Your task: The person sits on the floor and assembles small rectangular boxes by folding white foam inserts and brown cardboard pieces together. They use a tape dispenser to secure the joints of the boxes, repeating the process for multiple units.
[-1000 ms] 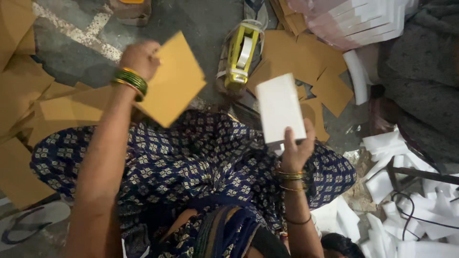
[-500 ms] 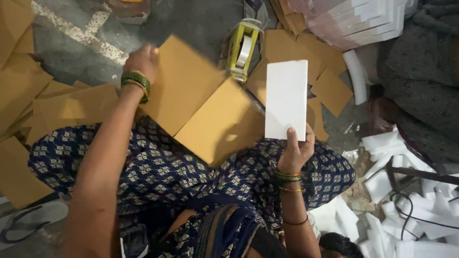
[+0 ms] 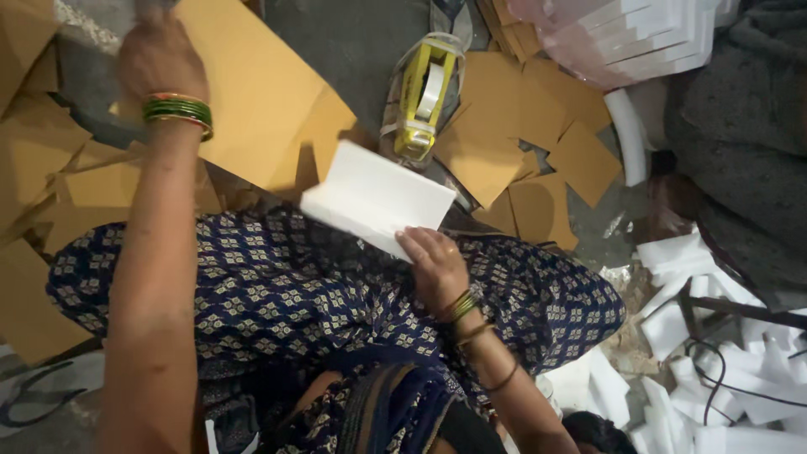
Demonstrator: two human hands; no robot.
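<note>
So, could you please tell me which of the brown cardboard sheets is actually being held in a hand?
The large brown sheet gripped at its top left by the left hand; it is lifted and tilted, while the smaller cut pieces lie flat on the floor.

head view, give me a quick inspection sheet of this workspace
surface: grey floor, with the person's patterned blue lap below the hands
job's things: large brown cardboard sheet raised at top left; white foam block tilted over the lap
clutter: brown cardboard offcuts spread on the floor, white foam scraps at right, stack of white foam slabs at top right, yellow tape dispenser lying on the floor
grippers: left hand grips the cardboard sheet; right hand holds the foam block by its near edge
cables: black cable over the foam scraps
surroundings: dark grey cloth at far right
</note>
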